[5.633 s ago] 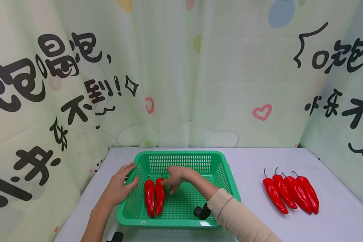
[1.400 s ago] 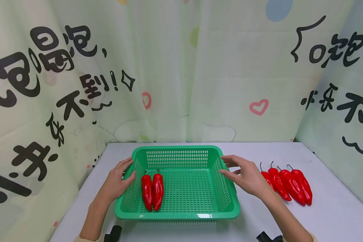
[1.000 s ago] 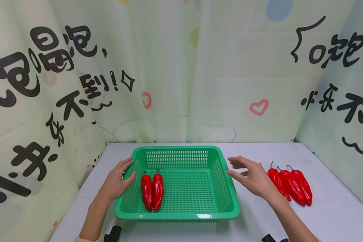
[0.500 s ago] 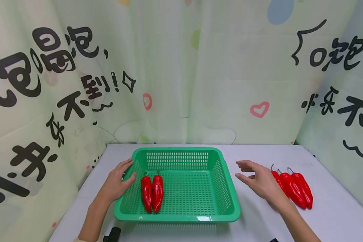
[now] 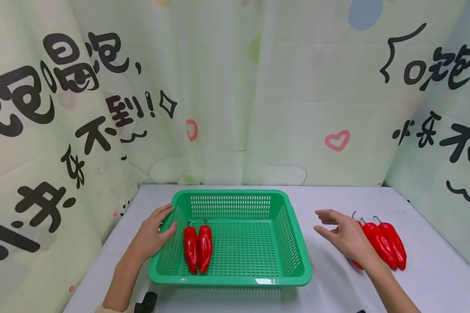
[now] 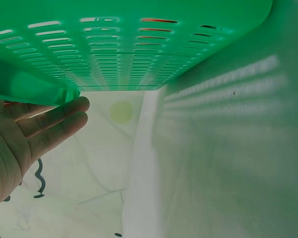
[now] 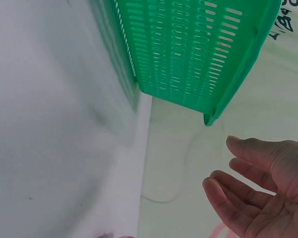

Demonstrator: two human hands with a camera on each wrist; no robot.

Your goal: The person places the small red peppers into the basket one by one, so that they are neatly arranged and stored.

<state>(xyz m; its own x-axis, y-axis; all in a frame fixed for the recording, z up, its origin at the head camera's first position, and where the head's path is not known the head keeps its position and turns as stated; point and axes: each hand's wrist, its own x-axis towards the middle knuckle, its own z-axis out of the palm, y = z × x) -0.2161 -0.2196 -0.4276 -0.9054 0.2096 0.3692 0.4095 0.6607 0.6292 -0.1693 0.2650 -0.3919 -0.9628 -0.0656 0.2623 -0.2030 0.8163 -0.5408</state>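
Two glossy red chili peppers (image 5: 197, 250) lie side by side, stems pointing away, in the left part of a green plastic basket (image 5: 235, 280). My left hand (image 5: 152, 237) holds the basket's left rim, thumb over the edge; in the left wrist view its fingers (image 6: 59, 121) reach beneath the rim and the thumb is hidden. To the right of the basket, apart from it, my right hand (image 5: 346, 237) is in the air with fingers loosely bent and nothing in them. It partly covers a group of red chili peppers (image 5: 395, 245) on the table.
A white table (image 5: 329, 289) carries the basket and the right-hand peppers. Pale green curtains (image 5: 290, 108) with black lettering stand behind and on both sides. A black wrist camera mount (image 5: 146, 302) shows below my left forearm.
My right hand has left a pepper inside the basket, come to the basket's right rim, then drawn away rightward toward the pepper group. My left hand stays on the left rim.
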